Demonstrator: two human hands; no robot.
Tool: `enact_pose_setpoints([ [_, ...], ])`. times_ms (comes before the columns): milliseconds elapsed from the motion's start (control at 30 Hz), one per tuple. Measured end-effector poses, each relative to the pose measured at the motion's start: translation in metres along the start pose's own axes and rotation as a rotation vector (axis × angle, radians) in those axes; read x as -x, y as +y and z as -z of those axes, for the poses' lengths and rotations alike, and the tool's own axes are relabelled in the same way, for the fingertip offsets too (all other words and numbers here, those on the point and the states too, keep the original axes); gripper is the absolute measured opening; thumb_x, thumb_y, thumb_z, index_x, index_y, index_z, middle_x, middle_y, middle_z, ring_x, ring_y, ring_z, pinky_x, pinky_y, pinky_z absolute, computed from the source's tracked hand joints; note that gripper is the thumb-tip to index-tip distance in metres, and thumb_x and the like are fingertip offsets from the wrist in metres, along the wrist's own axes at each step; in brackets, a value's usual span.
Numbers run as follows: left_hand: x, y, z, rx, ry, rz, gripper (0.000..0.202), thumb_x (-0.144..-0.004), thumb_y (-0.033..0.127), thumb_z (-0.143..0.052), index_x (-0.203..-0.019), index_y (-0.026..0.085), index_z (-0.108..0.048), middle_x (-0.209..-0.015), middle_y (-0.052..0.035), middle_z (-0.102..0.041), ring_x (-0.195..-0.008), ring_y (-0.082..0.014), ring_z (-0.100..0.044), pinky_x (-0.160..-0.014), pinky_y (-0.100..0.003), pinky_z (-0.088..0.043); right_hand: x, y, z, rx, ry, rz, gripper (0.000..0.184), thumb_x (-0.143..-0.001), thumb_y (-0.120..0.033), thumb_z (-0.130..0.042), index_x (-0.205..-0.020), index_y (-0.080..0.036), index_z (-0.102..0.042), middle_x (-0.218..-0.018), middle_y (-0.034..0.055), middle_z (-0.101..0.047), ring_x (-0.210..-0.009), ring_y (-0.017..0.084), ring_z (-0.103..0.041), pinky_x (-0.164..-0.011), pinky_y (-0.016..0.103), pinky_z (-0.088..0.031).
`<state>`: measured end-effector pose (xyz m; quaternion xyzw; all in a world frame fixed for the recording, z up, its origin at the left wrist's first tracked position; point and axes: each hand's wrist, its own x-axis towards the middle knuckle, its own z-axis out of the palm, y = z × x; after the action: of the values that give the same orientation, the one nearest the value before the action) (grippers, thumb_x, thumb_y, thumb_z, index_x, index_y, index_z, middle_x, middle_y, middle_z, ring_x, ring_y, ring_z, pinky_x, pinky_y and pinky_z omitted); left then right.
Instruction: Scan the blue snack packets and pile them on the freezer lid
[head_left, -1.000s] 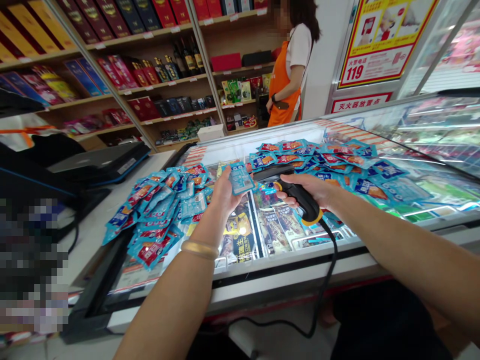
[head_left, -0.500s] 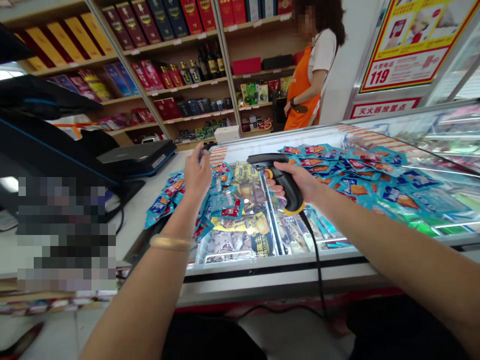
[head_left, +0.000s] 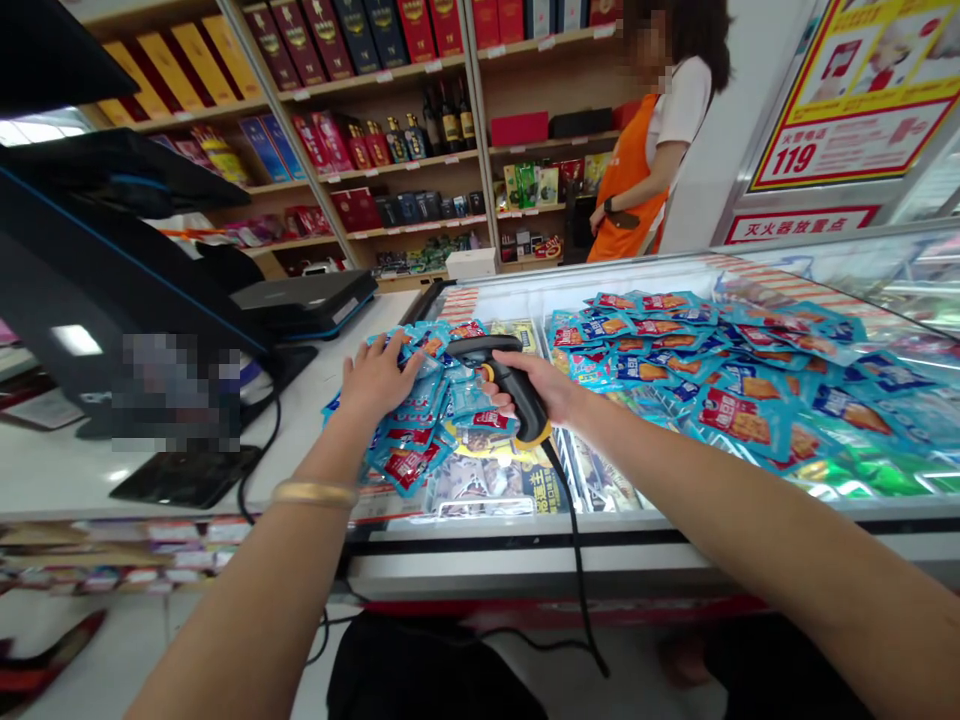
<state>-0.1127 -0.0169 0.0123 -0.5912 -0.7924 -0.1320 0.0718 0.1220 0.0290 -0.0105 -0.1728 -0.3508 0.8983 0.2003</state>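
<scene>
My left hand (head_left: 377,382) rests palm down with fingers spread on a pile of blue snack packets (head_left: 411,465) at the left end of the glass-topped display freezer. In my right hand (head_left: 553,388) is a black and yellow barcode scanner (head_left: 521,400), gripped by its handle. The scanner's head points left over the packets, close to my left fingers. From its base, a black cable (head_left: 574,540) hangs down past the freezer's front edge. To the right of the scanner lies a second, larger spread of blue snack packets (head_left: 739,415).
A dark checkout terminal (head_left: 135,270) and a black flat device (head_left: 304,303) stand on the white counter (head_left: 300,400) at left. Behind the freezer, a person in an orange apron (head_left: 630,190) stands before shelves (head_left: 409,235) of boxes and bottles. Yellow frozen-food packs (head_left: 495,440) show beneath the glass.
My left hand has come back from the freezer's far left corner and spread out over the left pile. The scanner has moved left towards that pile. My view has shifted slightly left.
</scene>
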Motion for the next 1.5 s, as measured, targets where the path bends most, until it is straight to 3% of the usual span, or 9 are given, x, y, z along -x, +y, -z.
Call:
enact_pose_setpoints([
  [167, 0.000, 0.015, 0.001, 0.059, 0.262, -0.029, 0.066, -0.094, 0.053, -0.036, -0.148, 0.017, -0.044, -0.155, -0.0176, -0.042, -0.147, -0.0406, -0.029, -0.117, -0.063, -0.021, 0.019, -0.015, 0.009, -0.017, 0.006, 0.064, 0.024, -0.097, -0.035, -0.048, -0.085, -0.016, -0.055, -0.063, 0.0008, -0.054, -0.048, 0.009, -0.046, -0.042, 0.018, -0.043],
  [300, -0.010, 0.054, -0.009, 0.203, 0.354, -0.253, 0.059, -0.095, 0.046, -0.037, -0.142, 0.013, -0.049, -0.146, -0.0177, -0.052, -0.139, -0.0330, -0.043, -0.117, -0.051, -0.031, 0.054, -0.038, 0.026, -0.004, 0.069, 0.117, 0.025, -0.097, -0.035, -0.048, -0.085, -0.014, -0.055, -0.063, 0.0016, -0.054, -0.047, 0.009, -0.046, -0.041, 0.018, -0.042],
  [500, -0.021, 0.159, -0.041, 0.397, 0.144, -0.503, 0.060, -0.096, 0.046, -0.044, -0.146, 0.014, -0.043, -0.148, -0.0159, -0.051, -0.138, -0.0260, -0.045, -0.117, -0.041, -0.033, 0.127, -0.069, 0.074, 0.013, 0.239, 0.255, 0.024, -0.095, -0.036, -0.050, -0.087, -0.014, -0.057, -0.063, 0.0021, -0.054, -0.046, 0.009, -0.045, -0.041, 0.018, -0.043],
  [700, -0.031, 0.228, -0.065, 0.265, -0.166, -0.415, 0.066, -0.095, 0.051, -0.044, -0.153, 0.022, -0.034, -0.158, -0.0141, -0.038, -0.147, -0.0323, -0.033, -0.119, -0.050, -0.027, 0.161, -0.072, 0.103, -0.085, 0.311, 0.340, 0.025, -0.095, -0.038, -0.048, -0.088, -0.015, -0.055, -0.064, 0.0016, -0.052, -0.046, 0.008, -0.041, -0.039, 0.016, -0.041],
  [867, -0.027, 0.233, -0.070, 0.206, -0.299, -0.419, 0.064, -0.094, 0.053, -0.040, -0.153, 0.027, -0.036, -0.155, -0.0120, -0.044, -0.141, -0.0335, -0.042, -0.113, -0.051, -0.035, 0.157, -0.069, 0.102, -0.122, 0.291, 0.327, 0.025, -0.098, -0.035, -0.041, -0.088, -0.016, -0.054, -0.064, 0.0020, -0.051, -0.046, 0.009, -0.042, -0.038, 0.016, -0.040],
  [1000, -0.004, 0.233, -0.061, 0.211, -0.260, -0.404, 0.060, -0.090, 0.049, -0.047, -0.147, 0.029, -0.045, -0.145, -0.0128, -0.056, -0.131, -0.0378, -0.052, -0.109, -0.060, -0.035, 0.154, -0.067, 0.099, -0.098, 0.260, 0.311, 0.022, -0.096, -0.035, -0.045, -0.088, -0.016, -0.054, -0.064, 0.0016, -0.052, -0.045, 0.009, -0.042, -0.038, 0.016, -0.040],
  [1167, 0.020, 0.238, -0.057, 0.234, -0.154, -0.290, 0.055, -0.088, 0.049, -0.053, -0.137, 0.025, -0.055, -0.125, -0.0148, -0.069, -0.121, -0.0386, -0.059, -0.114, -0.070, -0.016, 0.153, -0.063, 0.099, -0.081, 0.260, 0.297, 0.023, -0.097, -0.035, -0.043, -0.087, -0.016, -0.055, -0.064, 0.0023, -0.053, -0.046, 0.009, -0.044, -0.039, 0.017, -0.040],
  [1300, 0.024, 0.239, -0.061, 0.298, -0.090, -0.324, 0.049, -0.090, 0.039, -0.053, -0.134, 0.020, -0.058, -0.127, -0.0135, -0.068, -0.121, -0.0328, -0.061, -0.115, -0.055, -0.030, 0.153, -0.062, 0.098, -0.073, 0.276, 0.305, 0.021, -0.096, -0.033, -0.045, -0.088, -0.017, -0.055, -0.064, 0.0013, -0.053, -0.045, 0.009, -0.043, -0.039, 0.017, -0.041],
  [1500, 0.023, 0.234, -0.061, 0.502, -0.053, -0.295, 0.040, -0.095, 0.032, -0.046, -0.128, 0.024, -0.067, -0.110, -0.0078, -0.075, -0.106, -0.0267, -0.069, -0.092, -0.036, -0.051, 0.156, -0.063, 0.092, -0.064, 0.270, 0.342, 0.021, -0.095, -0.034, -0.046, -0.088, -0.017, -0.055, -0.065, 0.0012, -0.053, -0.046, 0.009, -0.042, -0.040, 0.017, -0.040],
])
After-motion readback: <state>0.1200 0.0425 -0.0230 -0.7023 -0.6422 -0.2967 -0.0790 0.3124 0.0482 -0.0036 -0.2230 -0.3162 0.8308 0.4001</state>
